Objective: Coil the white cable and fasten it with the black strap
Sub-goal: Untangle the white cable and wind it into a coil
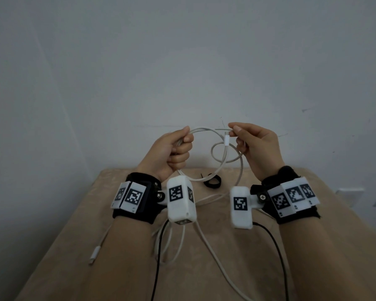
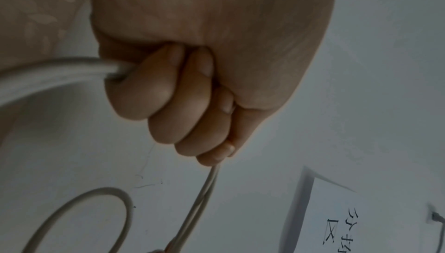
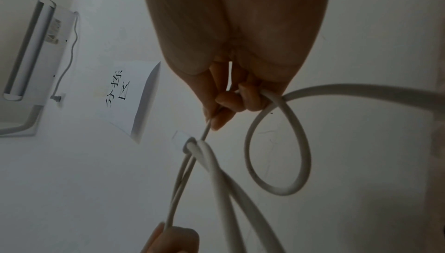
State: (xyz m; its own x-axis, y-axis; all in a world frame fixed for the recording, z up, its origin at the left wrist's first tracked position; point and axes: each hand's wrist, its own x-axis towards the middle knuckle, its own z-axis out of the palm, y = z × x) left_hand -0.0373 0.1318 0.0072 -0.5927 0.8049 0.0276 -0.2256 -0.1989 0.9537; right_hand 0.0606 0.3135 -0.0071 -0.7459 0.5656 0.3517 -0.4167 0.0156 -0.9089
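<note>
Both hands hold the white cable (image 1: 206, 129) up in the air above the table, partly looped. My left hand (image 1: 175, 149) grips a bundle of strands in a closed fist; in the left wrist view the cable (image 2: 48, 75) runs out of the fist (image 2: 173, 101) on both sides. My right hand (image 1: 251, 141) pinches the cable near its white plug (image 1: 226, 140), with a small loop (image 3: 277, 154) hanging from the curled fingers (image 3: 240, 101). The black strap (image 1: 212, 182) lies on the table between the wrists, untouched.
The table (image 1: 96, 213) has a beige patterned cloth. White and black camera leads (image 1: 204, 240) trail across it toward me, with a loose white plug (image 1: 95, 253) at the left. A plain wall stands close behind; a paper sign (image 3: 130, 93) hangs on it.
</note>
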